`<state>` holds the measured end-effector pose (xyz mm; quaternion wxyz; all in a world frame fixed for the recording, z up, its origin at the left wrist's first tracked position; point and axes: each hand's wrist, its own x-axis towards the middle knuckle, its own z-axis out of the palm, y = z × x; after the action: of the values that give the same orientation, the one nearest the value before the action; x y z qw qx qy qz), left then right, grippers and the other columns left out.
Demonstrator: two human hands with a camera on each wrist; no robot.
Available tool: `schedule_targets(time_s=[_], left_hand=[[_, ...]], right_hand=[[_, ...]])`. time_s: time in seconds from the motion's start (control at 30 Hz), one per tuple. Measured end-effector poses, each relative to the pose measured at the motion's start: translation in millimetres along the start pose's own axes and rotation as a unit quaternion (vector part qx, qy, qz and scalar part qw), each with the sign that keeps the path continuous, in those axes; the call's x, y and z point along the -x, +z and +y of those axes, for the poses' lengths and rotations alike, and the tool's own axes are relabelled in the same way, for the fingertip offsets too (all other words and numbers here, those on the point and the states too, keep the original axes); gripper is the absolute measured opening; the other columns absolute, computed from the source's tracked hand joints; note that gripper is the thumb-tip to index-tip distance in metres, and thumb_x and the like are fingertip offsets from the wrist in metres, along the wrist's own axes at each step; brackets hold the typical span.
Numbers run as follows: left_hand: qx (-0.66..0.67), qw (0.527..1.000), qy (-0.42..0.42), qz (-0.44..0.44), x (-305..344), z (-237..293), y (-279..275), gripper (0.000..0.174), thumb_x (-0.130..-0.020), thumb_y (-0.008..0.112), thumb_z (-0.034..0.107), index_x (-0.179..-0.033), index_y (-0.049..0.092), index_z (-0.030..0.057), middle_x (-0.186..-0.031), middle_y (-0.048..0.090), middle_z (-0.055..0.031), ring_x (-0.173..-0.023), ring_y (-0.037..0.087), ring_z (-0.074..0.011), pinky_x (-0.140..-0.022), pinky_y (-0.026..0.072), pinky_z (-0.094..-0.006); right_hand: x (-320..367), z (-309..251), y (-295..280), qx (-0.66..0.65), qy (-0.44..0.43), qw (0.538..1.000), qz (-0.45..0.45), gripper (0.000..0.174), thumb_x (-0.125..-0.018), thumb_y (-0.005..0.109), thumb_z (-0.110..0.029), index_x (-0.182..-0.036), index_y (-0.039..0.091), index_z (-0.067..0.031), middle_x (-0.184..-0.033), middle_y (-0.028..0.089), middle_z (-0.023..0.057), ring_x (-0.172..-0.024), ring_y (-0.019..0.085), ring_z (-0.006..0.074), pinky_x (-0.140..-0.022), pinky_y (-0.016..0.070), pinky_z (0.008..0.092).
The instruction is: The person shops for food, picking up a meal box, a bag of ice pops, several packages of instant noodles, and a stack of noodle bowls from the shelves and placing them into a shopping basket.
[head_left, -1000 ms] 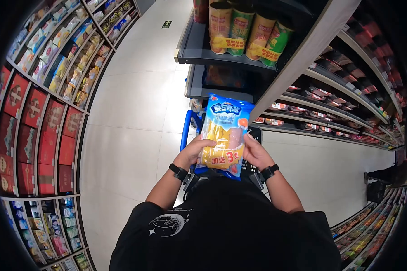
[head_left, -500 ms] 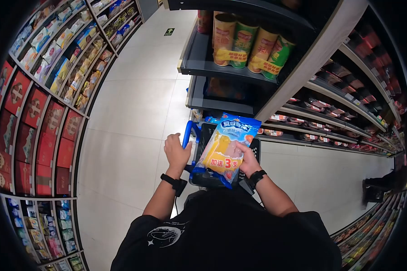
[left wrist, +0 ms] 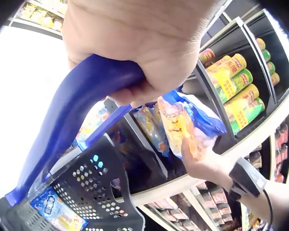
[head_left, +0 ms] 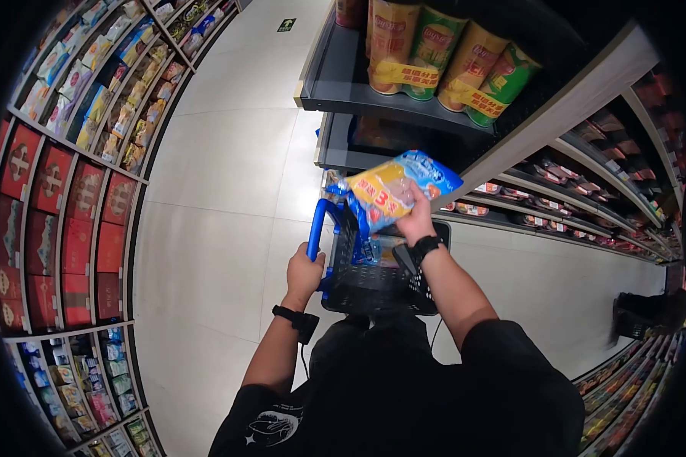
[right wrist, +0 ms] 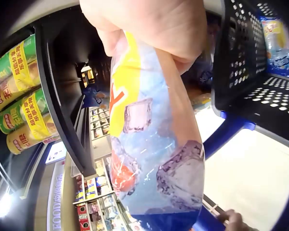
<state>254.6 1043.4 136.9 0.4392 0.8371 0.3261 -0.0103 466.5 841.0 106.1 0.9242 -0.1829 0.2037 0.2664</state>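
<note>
My right hand pinches a blue and yellow plastic bag near its edge, holding it above the far end of a black basket. In the right wrist view the bag fills the centre, under the curled fingers. My left hand grips the blue handle at the basket's left; the left wrist view shows the fingers wrapped round this handle. Another blue bag lies inside the basket.
Chip canisters stand on a dark shelf just beyond the bag. Tall shelves of packets and red boxes line the left side. More shelving runs along the right, with a person at the far right.
My left hand has come down onto the blue handle after releasing the bag. My right hand has lifted the bag forward and turned it, uncovering the basket's inside.
</note>
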Motion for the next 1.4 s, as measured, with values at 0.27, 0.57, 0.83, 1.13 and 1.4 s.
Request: schedule_targets(time_s=[0.27,0.57,0.83,1.13,1.4], left_hand=[[0.027,0.999,0.009,0.014,-5,-5,7,0.019,-0.086,0.068,0.014,-0.098,0.062,0.0018,-0.071,0.063,-0.0115,-0.061,0.061,-0.0210,-0.060,0.0477,-0.0348],[0.032,0.999,-0.004,0.009,-3,2,3,0.019,-0.087,0.068,0.016,-0.099,0.063,0.0023,-0.078,0.068,-0.0168,-0.071,0.068,-0.0318,-0.067,0.0518,-0.0392],[0.042,0.999,-0.006,0.002,-3,4,3,0.019,-0.086,0.068,0.014,-0.098,0.062,0.0008,-0.071,0.062,-0.0122,-0.062,0.060,-0.0210,-0.060,0.0473,-0.0341],[0.042,0.999,-0.005,-0.006,-10,-5,6,0.023,-0.086,0.069,0.018,-0.101,0.063,0.0018,-0.077,0.068,-0.0181,-0.071,0.068,-0.0325,-0.067,0.0516,-0.0393],[0.031,0.999,-0.032,-0.002,-6,-1,10,0.021,-0.086,0.069,0.016,-0.101,0.064,0.0014,-0.071,0.064,-0.0141,-0.063,0.063,-0.0256,-0.063,0.0490,-0.0357]], right_hand=[[-152,-58,36,-0.076,-0.117,0.987,-0.082,0.032,-0.100,0.040,-0.021,-0.119,0.058,-0.0031,-0.124,0.062,0.0140,-0.117,0.058,0.0314,-0.110,0.0374,0.0511],[-40,-13,-104,0.402,0.118,0.907,0.047,0.017,-0.098,0.057,-0.021,-0.099,0.063,-0.0056,-0.079,0.065,0.0019,-0.059,0.060,0.0077,-0.050,0.0501,0.0208],[122,-23,-264,0.617,0.227,0.711,0.249,0.013,-0.093,0.058,-0.019,-0.097,0.063,-0.0074,-0.079,0.061,-0.0007,-0.065,0.057,0.0099,-0.054,0.0477,0.0250],[134,-16,-263,0.581,0.187,0.761,0.220,0.013,-0.092,0.053,-0.013,-0.083,0.058,-0.0072,-0.068,0.055,-0.0007,-0.054,0.051,0.0094,-0.046,0.0399,0.0259],[106,-16,-275,0.619,0.238,0.709,0.239,0.025,-0.097,0.058,-0.020,-0.118,0.059,-0.0077,-0.099,0.065,-0.0005,-0.083,0.062,0.0103,-0.071,0.0519,0.0267]])
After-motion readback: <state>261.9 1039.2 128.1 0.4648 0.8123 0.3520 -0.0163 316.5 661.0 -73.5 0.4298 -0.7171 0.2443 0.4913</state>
